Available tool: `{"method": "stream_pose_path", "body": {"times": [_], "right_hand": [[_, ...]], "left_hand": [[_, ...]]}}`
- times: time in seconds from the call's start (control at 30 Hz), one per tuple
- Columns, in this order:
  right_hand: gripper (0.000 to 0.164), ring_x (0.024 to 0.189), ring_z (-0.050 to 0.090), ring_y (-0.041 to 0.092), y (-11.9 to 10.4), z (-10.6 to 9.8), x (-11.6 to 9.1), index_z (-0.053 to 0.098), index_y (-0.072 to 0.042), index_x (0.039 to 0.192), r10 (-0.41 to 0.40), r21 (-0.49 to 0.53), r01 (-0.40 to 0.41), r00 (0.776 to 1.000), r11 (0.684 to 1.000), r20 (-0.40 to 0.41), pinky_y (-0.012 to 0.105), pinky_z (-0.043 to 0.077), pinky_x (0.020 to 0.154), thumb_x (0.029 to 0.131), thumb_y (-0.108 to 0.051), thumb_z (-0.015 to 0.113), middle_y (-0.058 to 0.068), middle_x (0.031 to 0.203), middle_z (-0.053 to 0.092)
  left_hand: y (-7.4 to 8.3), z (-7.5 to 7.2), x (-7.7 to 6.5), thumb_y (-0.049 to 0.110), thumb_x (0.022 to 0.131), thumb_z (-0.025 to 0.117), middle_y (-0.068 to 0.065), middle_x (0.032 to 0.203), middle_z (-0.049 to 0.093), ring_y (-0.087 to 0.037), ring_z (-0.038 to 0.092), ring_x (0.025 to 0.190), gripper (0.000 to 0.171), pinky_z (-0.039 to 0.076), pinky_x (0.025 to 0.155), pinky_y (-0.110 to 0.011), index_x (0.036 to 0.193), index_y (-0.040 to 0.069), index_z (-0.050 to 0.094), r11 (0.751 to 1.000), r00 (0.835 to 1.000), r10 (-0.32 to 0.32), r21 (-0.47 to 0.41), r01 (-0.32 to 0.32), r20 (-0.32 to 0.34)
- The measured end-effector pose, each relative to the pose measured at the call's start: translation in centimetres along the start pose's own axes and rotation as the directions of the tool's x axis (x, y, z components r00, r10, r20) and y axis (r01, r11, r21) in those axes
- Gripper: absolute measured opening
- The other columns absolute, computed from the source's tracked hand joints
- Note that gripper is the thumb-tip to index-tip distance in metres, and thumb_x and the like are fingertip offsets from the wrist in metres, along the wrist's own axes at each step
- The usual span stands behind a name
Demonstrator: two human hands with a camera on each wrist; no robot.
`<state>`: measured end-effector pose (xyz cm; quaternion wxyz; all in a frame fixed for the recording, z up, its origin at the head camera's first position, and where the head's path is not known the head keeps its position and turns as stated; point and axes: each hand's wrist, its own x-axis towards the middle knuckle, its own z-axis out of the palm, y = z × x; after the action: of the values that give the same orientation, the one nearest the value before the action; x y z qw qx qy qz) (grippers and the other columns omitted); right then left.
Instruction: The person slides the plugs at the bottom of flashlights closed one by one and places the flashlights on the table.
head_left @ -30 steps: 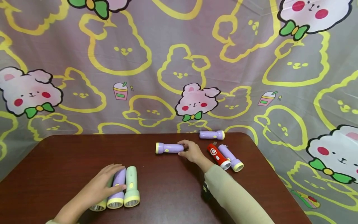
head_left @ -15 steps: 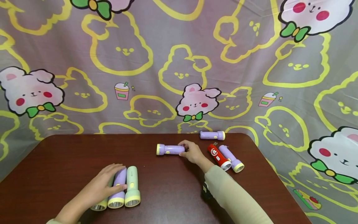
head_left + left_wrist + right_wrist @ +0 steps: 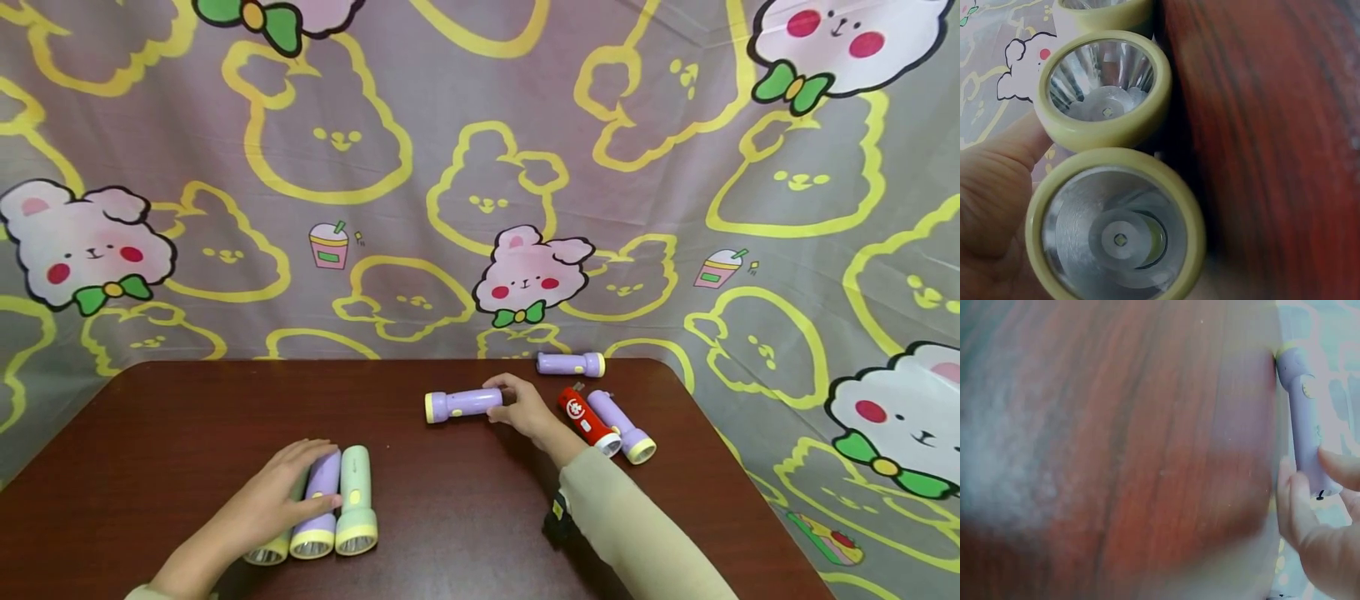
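My left hand (image 3: 264,502) rests over a row of flashlights at the front left. Under it lie a mostly covered green flashlight (image 3: 267,552) and a purple flashlight (image 3: 324,475); the thumb stretches across the purple one. Beside them, on the right, is a second green flashlight (image 3: 356,479). Their yellow-rimmed lenses (image 3: 1116,240) face me. Farther back, my right hand (image 3: 525,414) pinches the tail of another purple flashlight (image 3: 468,403) between thumb and fingers. That flashlight's yellow head points left; in the right wrist view its body (image 3: 1305,428) appears beyond the fingertips.
To the right of my right hand, a red flashlight (image 3: 589,423) lies alongside a purple flashlight (image 3: 622,427). One more purple flashlight (image 3: 570,364) lies near the back edge of the dark wooden table (image 3: 450,517). A patterned curtain (image 3: 420,150) hangs behind it.
The purple flashlight in my right hand has shifted slightly right and turned a little, its head now nearer to me. My left hand stays on the row.
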<state>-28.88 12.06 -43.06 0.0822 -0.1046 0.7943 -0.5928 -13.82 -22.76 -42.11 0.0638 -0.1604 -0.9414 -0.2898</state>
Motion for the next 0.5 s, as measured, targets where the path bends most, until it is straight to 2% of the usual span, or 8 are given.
{"method": "stream_pose_path", "body": {"times": [0.07, 0.13, 0.2, 0.33, 0.43, 0.5], "right_hand": [[0.039, 0.074, 0.066, 0.020, 0.14, -0.07, 0.01, 0.057, 0.008, 0.121, 0.015, 0.089, -0.017, 1.000, 0.996, 0.028, 0.031, 0.059, 0.075, 0.083, 0.019, 0.062, 0.021, 0.109, 0.059], [0.037, 0.074, 0.067, 0.021, 0.20, -0.12, 0.04, 0.056, 0.010, 0.122, 0.012, 0.131, -0.018, 0.999, 0.991, 0.042, 0.033, 0.060, 0.078, 0.085, 0.017, 0.061, 0.021, 0.110, 0.058], [0.033, 0.075, 0.068, 0.022, 0.22, -0.12, 0.04, 0.056, 0.010, 0.121, 0.008, 0.142, -0.014, 0.999, 0.990, 0.039, 0.034, 0.060, 0.079, 0.089, 0.013, 0.061, 0.020, 0.111, 0.057], [0.029, 0.080, 0.065, 0.017, 0.13, 0.07, -0.01, 0.057, 0.011, 0.121, -0.028, 0.151, 0.029, 1.000, 0.988, -0.003, 0.035, 0.060, 0.080, 0.092, 0.010, 0.059, 0.026, 0.125, 0.055], [0.033, 0.083, 0.062, 0.015, 0.01, 0.19, -0.08, 0.055, 0.009, 0.125, -0.063, 0.158, 0.070, 0.997, 0.985, -0.047, 0.033, 0.059, 0.077, 0.092, 0.012, 0.058, 0.029, 0.129, 0.054], [0.040, 0.082, 0.062, 0.016, -0.11, 0.20, -0.13, 0.053, 0.004, 0.129, -0.074, 0.154, 0.084, 0.995, 0.985, -0.071, 0.034, 0.059, 0.076, 0.090, 0.013, 0.059, 0.030, 0.122, 0.056]], "left_hand": [[0.01, 0.00, 0.00, 0.044, 0.080, 0.080, -0.023, 0.138, 0.056, -0.051, 0.042, 0.133, 0.072, 0.038, 0.101, -0.069, 0.132, 0.000, 0.058, 1.000, 1.000, -0.006, -0.001, 0.006, 0.007], [0.02, 0.00, -0.02, 0.044, 0.080, 0.080, -0.024, 0.138, 0.056, -0.051, 0.042, 0.134, 0.072, 0.038, 0.101, -0.069, 0.133, 0.000, 0.058, 1.000, 1.000, -0.009, 0.001, 0.009, 0.009], [0.03, 0.00, -0.03, 0.044, 0.080, 0.080, -0.024, 0.138, 0.055, -0.051, 0.041, 0.134, 0.072, 0.038, 0.101, -0.069, 0.133, 0.000, 0.058, 1.000, 1.000, -0.009, 0.003, 0.009, 0.010], [0.08, -0.02, -0.04, 0.044, 0.081, 0.079, -0.024, 0.139, 0.055, -0.051, 0.041, 0.134, 0.072, 0.038, 0.101, -0.069, 0.133, 0.000, 0.058, 1.000, 1.000, -0.013, 0.005, 0.013, 0.015], [0.14, -0.07, -0.01, 0.045, 0.081, 0.079, -0.024, 0.139, 0.055, -0.051, 0.041, 0.134, 0.072, 0.038, 0.101, -0.069, 0.134, 0.000, 0.058, 1.000, 1.000, -0.017, 0.006, 0.017, 0.021], [0.17, -0.11, 0.03, 0.045, 0.081, 0.079, -0.024, 0.139, 0.055, -0.051, 0.041, 0.134, 0.073, 0.038, 0.101, -0.069, 0.134, 0.000, 0.057, 1.000, 1.000, -0.018, 0.008, 0.017, 0.022]]}}
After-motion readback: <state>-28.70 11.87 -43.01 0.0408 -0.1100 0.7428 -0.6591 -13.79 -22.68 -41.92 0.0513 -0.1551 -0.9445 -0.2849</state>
